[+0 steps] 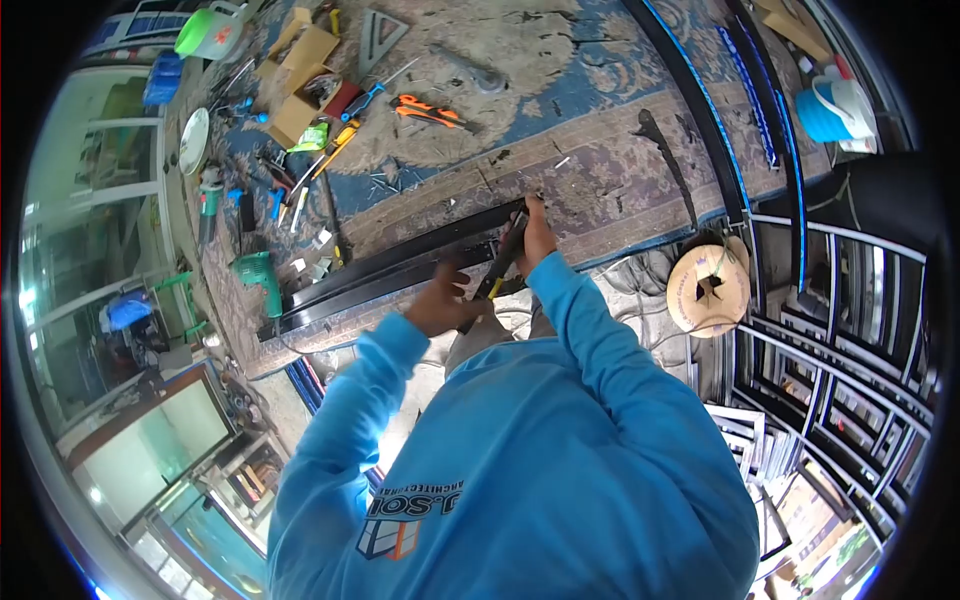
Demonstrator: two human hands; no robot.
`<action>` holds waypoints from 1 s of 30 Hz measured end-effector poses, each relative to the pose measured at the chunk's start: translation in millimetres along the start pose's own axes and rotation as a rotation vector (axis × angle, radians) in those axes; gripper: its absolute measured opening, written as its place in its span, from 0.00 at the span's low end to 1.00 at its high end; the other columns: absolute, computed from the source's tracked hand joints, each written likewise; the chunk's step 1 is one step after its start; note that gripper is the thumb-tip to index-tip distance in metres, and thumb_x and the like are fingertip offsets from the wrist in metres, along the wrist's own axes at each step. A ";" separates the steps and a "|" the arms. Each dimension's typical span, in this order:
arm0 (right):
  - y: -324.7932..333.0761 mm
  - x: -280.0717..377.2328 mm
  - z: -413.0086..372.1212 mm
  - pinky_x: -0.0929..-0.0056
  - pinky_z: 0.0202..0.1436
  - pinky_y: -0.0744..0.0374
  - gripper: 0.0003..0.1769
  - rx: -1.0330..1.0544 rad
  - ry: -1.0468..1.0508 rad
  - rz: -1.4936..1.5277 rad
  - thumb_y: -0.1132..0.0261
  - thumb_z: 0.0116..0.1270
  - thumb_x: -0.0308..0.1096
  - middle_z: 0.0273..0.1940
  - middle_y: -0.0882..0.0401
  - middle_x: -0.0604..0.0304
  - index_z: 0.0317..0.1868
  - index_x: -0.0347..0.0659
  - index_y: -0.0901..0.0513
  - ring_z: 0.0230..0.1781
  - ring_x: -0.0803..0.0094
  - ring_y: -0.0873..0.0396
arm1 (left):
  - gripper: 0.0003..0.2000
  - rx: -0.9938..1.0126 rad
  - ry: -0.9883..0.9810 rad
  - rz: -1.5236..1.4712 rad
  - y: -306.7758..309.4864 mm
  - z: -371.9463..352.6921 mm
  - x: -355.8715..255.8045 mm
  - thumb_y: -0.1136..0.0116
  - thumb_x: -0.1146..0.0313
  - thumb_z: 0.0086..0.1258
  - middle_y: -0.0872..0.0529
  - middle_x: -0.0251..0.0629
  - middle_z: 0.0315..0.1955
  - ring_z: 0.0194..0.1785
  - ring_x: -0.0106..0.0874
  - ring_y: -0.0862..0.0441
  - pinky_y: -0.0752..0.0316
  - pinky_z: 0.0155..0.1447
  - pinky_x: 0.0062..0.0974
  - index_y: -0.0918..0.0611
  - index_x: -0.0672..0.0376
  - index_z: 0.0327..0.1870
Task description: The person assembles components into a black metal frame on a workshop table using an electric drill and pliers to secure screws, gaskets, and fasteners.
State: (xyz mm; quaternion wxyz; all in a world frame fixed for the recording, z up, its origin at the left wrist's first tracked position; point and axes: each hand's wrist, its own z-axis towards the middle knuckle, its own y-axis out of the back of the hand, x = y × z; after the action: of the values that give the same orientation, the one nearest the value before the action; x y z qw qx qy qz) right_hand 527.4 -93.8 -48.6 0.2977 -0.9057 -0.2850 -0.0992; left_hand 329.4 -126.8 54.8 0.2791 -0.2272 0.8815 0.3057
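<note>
A long black metal profile lies across the patterned carpet on the workbench in front of me. My left hand is closed around the yellow-and-black handle of a dark hand tool. The tool points up to the profile's right end. My right hand sits at that end, fingers curled round the tool's front part and pressing against the profile. Both arms are in bright blue sleeves. The tool's tip is hidden under my right hand.
A green power drill lies by the profile's left end. Orange snips, screwdrivers, cardboard boxes and a green jug are further back. Long black profiles, a blue bucket, a wire spool and stacked frames stand on the right.
</note>
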 end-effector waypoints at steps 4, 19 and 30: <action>-4.4 8.1 -18.7 0.63 0.31 0.24 0.29 0.024 -0.025 0.016 0.37 0.66 0.67 0.25 0.26 0.63 0.35 0.47 0.25 0.26 0.67 0.24 | 0.36 0.009 0.049 -0.084 -62.0 15.9 24.9 0.26 0.46 0.60 0.13 0.52 0.47 0.47 0.44 0.13 0.21 0.55 0.39 0.23 0.65 0.61; -81.3 -72.3 -52.3 0.66 0.65 0.26 0.35 0.368 0.622 -0.747 0.54 0.82 0.60 0.56 0.24 0.54 0.66 0.33 0.28 0.55 0.66 0.24 | 0.18 0.232 0.126 -0.611 131.9 -137.2 -30.1 0.35 0.57 0.72 0.20 0.33 0.19 0.20 0.24 0.20 0.27 0.21 0.23 0.19 0.63 0.51; -100.0 -137.5 -8.5 0.52 0.65 0.28 0.37 0.666 1.040 -1.639 0.45 0.74 0.61 0.60 0.25 0.41 0.65 0.35 0.27 0.60 0.48 0.25 | 0.27 -0.361 -0.022 0.321 165.7 -8.8 46.1 0.36 0.64 0.62 0.11 0.53 0.37 0.42 0.54 0.12 0.18 0.44 0.47 0.25 0.63 0.63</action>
State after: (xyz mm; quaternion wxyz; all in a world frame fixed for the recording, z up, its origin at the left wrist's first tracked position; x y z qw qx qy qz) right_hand 357.3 -95.7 -41.5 0.4615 -0.1490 -0.6646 -0.5684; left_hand 197.4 -25.7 99.8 0.1914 -0.1270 0.8342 0.5014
